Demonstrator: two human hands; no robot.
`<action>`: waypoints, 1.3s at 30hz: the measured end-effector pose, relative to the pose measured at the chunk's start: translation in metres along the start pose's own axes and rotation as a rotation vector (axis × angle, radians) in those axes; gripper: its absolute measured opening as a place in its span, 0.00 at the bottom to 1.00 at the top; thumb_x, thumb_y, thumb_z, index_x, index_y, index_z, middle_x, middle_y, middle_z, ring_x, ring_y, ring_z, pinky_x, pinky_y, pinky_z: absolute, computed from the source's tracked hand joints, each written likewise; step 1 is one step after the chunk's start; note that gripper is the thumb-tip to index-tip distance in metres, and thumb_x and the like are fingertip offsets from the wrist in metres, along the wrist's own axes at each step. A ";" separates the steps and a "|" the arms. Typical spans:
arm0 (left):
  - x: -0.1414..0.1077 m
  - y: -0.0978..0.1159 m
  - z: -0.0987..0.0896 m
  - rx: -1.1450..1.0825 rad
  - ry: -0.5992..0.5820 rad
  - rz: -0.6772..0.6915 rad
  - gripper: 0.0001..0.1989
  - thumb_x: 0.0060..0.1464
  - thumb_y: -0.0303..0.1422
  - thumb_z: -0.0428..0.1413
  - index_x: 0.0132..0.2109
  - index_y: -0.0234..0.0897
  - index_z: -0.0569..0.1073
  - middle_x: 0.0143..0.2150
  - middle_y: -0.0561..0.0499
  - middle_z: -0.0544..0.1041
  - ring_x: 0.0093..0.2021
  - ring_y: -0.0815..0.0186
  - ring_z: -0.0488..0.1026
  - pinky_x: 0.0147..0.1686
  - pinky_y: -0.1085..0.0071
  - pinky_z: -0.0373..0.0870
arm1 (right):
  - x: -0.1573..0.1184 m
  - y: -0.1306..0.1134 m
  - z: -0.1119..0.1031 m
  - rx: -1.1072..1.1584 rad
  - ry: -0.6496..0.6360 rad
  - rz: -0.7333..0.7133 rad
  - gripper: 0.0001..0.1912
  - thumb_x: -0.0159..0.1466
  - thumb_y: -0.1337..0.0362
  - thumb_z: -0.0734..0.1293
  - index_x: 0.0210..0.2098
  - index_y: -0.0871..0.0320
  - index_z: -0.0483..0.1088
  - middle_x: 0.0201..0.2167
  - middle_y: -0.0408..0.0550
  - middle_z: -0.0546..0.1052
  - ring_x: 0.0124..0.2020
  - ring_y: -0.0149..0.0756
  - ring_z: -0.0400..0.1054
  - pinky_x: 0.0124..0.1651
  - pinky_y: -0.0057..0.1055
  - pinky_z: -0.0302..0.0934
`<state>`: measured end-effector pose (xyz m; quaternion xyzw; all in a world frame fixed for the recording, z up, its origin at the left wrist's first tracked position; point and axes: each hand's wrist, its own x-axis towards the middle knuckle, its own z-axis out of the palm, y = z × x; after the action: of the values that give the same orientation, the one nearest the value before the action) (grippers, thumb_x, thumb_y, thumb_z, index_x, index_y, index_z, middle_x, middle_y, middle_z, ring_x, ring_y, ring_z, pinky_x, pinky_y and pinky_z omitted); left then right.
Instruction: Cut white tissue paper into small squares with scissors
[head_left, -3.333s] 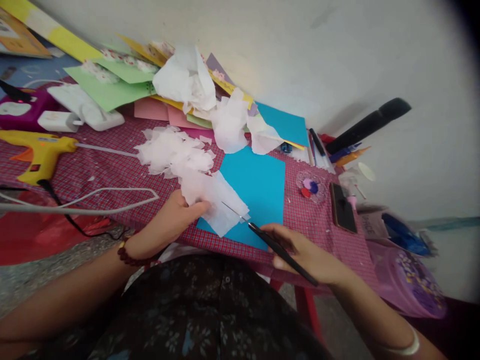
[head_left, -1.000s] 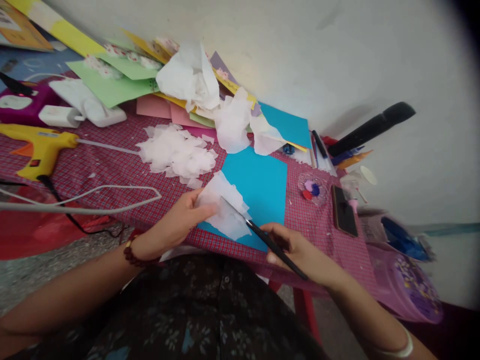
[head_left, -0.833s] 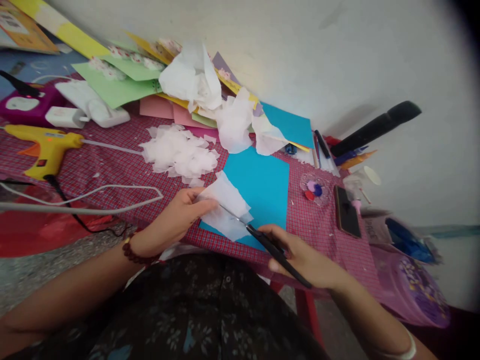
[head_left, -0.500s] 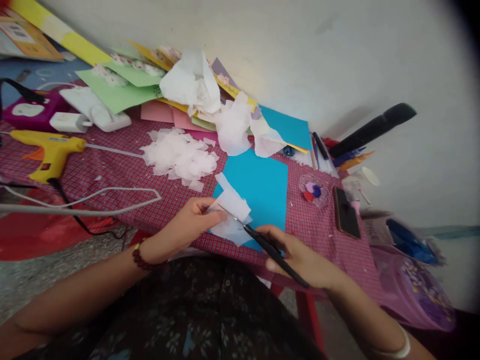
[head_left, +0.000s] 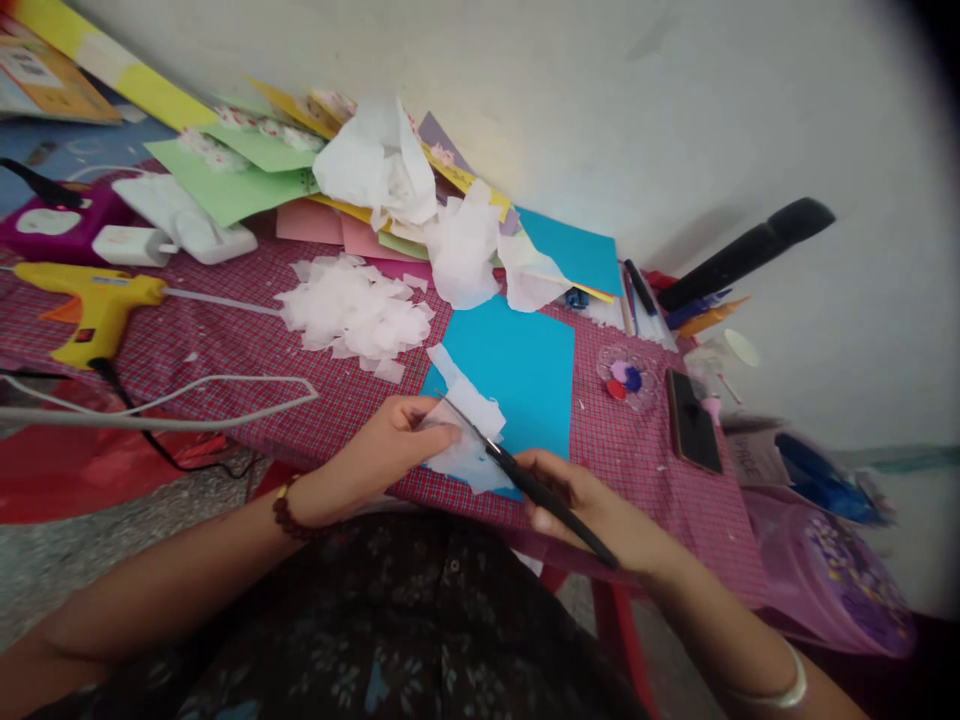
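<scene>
My left hand (head_left: 397, 440) pinches a piece of thin white paper (head_left: 472, 463) between thumb and fingers, above a blue sheet (head_left: 517, 360). Black-handled scissors (head_left: 551, 505) are gripped in my right hand (head_left: 589, 505), their blades lying across the white paper near my left fingertips. A white strip (head_left: 472, 400) lies just beyond the blades, over the blue sheet. To the left of the sheet is a loose heap of small white paper pieces (head_left: 356, 310).
A yellow glue gun (head_left: 101, 305) and a looping white cable lie at left, near a purple power strip (head_left: 64, 220). Crumpled white paper (head_left: 379, 170) rests on coloured cards behind. At right are a phone (head_left: 694, 420) and a clear dish (head_left: 628, 380).
The scissor blades have shifted slightly against the white paper and show more of their length. My left hand holds the paper as before, and the view has moved a little.
</scene>
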<state>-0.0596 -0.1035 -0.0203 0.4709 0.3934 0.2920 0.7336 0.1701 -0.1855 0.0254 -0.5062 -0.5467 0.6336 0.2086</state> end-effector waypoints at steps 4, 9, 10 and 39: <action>0.001 0.003 -0.001 0.007 -0.022 0.011 0.07 0.49 0.34 0.60 0.32 0.34 0.75 0.27 0.54 0.76 0.26 0.71 0.70 0.29 0.75 0.68 | 0.000 0.003 0.000 0.017 0.037 0.009 0.24 0.59 0.47 0.71 0.45 0.59 0.69 0.34 0.45 0.66 0.33 0.34 0.58 0.32 0.29 0.53; -0.004 0.003 -0.001 0.277 -0.123 -0.004 0.07 0.48 0.34 0.60 0.33 0.34 0.76 0.27 0.53 0.76 0.26 0.69 0.70 0.27 0.75 0.67 | 0.005 0.002 0.000 -0.056 0.079 0.029 0.27 0.59 0.45 0.70 0.46 0.60 0.68 0.33 0.44 0.66 0.31 0.32 0.58 0.32 0.29 0.54; -0.005 0.002 -0.001 0.316 -0.119 -0.006 0.06 0.48 0.33 0.60 0.31 0.33 0.76 0.26 0.54 0.76 0.26 0.69 0.70 0.26 0.75 0.66 | 0.006 0.001 -0.001 -0.071 0.067 0.016 0.28 0.60 0.44 0.69 0.47 0.60 0.67 0.34 0.45 0.66 0.32 0.33 0.59 0.33 0.30 0.56; -0.001 0.009 -0.030 -0.158 0.235 0.117 0.09 0.45 0.33 0.66 0.35 0.35 0.78 0.31 0.52 0.81 0.29 0.68 0.76 0.32 0.73 0.75 | 0.006 -0.011 -0.017 -0.307 -0.077 0.056 0.35 0.59 0.49 0.69 0.59 0.64 0.63 0.50 0.58 0.72 0.48 0.49 0.67 0.47 0.40 0.64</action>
<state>-0.0858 -0.0867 -0.0189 0.3967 0.4241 0.4175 0.6989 0.1790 -0.1691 0.0350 -0.5225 -0.6303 0.5671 0.0901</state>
